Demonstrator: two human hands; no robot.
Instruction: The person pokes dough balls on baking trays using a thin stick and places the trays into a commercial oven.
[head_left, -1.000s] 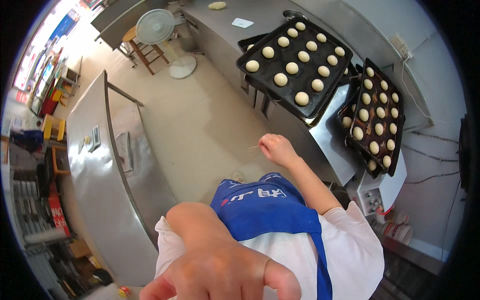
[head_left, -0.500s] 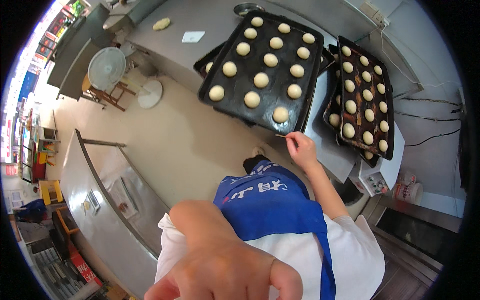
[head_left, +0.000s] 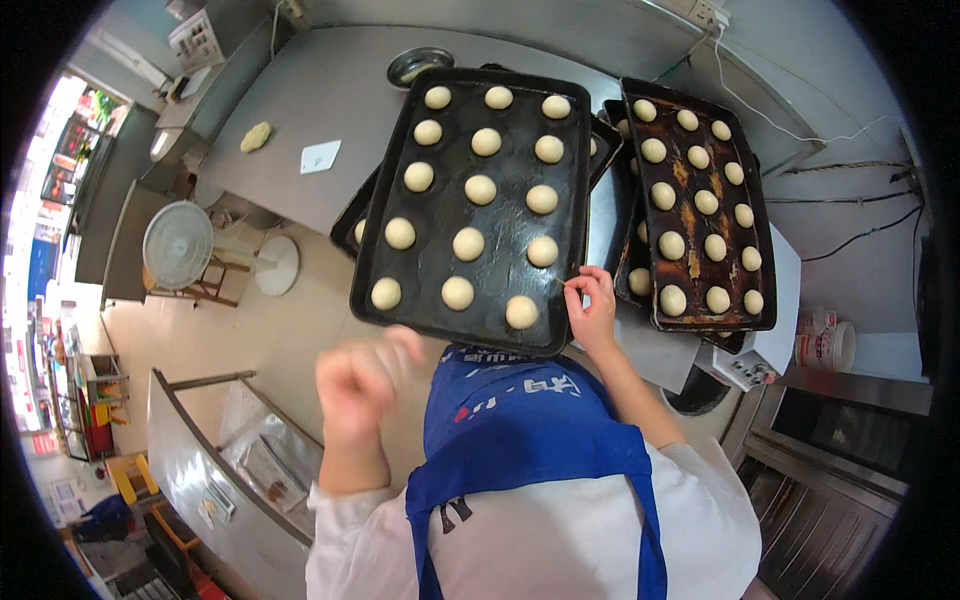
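Note:
A black baking tray (head_left: 450,335) bears several round, pale dough balls (head_left: 468,244) in rows. At its near right edge is my right hand (head_left: 592,305), thumb and fingers pinched on a thin stick (head_left: 562,283) whose tip points over the tray. My left hand (head_left: 362,380) is raised near the tray's front left corner, apparently holding nothing large. Motion smears its fingers, so their shape is unclear. Further dark trays lie partly hidden beneath the front one.
To the right, a stack of stained trays (head_left: 690,322) carries more dough balls. On the metal worktop (head_left: 330,85) are a metal bowl (head_left: 418,66), a white scraper (head_left: 320,157) and a dough piece (head_left: 256,137). A standing fan (head_left: 180,246) is at the left, above a metal table (head_left: 185,455).
My left hand has moved away from close in front of the camera to beside the tray's front left corner. My right hand keeps its pinch on the stick. The view has shifted.

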